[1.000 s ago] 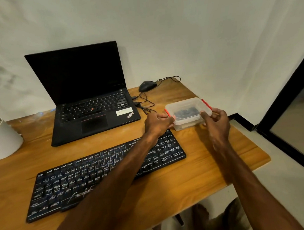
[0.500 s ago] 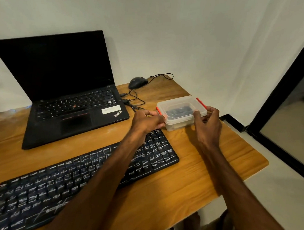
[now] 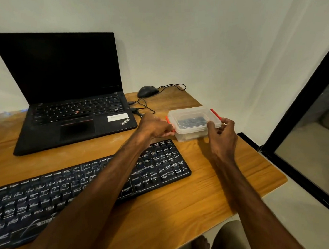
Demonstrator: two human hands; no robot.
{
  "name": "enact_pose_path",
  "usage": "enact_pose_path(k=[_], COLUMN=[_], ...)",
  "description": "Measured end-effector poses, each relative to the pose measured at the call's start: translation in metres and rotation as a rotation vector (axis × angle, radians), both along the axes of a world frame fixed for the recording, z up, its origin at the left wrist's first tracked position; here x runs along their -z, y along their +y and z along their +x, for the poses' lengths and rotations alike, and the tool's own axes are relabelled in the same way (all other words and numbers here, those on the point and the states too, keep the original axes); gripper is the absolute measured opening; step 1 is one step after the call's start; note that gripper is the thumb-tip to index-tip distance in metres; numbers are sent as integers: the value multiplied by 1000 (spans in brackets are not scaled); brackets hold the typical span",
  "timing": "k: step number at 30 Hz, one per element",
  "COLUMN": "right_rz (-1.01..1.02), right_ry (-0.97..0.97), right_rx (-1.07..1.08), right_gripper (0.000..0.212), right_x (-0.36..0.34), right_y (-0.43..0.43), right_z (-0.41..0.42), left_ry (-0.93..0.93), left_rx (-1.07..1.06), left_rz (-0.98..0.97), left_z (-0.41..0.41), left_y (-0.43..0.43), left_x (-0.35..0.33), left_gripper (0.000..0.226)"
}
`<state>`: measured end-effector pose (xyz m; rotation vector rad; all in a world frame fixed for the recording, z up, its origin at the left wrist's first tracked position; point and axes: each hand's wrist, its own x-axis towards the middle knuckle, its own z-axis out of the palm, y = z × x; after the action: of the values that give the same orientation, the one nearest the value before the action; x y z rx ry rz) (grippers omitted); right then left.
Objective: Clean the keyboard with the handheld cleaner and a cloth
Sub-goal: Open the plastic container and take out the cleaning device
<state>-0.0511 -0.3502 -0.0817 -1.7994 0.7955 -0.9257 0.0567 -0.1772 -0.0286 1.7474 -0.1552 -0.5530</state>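
Observation:
A clear plastic box [image 3: 193, 114] with orange side clips stands on the wooden desk [image 3: 184, 209], just beyond the right end of the black keyboard [image 3: 158, 163]. Something dark shows through its lid. My left hand [image 3: 154, 126] pinches the orange clip on the box's left side. My right hand [image 3: 221, 135] holds the box's right front corner, thumb on the lid edge and fingers curled by the right clip. The keyboard lies diagonally across the desk front, partly under my left forearm. No cloth or cleaner is plainly visible.
An open black laptop [image 3: 72, 114] sits at the back left. A wired mouse [image 3: 147, 91] and its cables [image 3: 141, 106] lie behind the box. The desk's right edge drops off near a dark door frame [image 3: 302, 96].
The view has shifted right and closer, so the plant pot left the frame. Both hands stay at the box's side clips; the box has barely moved.

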Motion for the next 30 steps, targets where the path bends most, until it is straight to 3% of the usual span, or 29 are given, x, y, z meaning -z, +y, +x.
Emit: enact_pose_path(k=[4, 7, 12, 18, 30], right_rz=[-8, -12, -5, 35, 132], right_ry=[1, 1, 12, -101, -103], right_rx=[-3, -1, -35, 4, 67], right_gripper=[49, 49, 51, 24, 33], right_x=[0, -1, -1, -2, -3], right_y=[1, 0, 1, -5, -19], right_z=[-1, -2, -2, -3, 10], left_ry=[-262, -551, -741, -790, -786], left_rx=[26, -42, 69, 153, 157], left_rz=[269, 458, 420, 455, 427], left_z=[4, 3, -9, -18, -15], left_y=[4, 6, 2, -1, -2], left_x=[0, 3, 0, 2, 0], left_gripper=[16, 34, 59, 60, 60])
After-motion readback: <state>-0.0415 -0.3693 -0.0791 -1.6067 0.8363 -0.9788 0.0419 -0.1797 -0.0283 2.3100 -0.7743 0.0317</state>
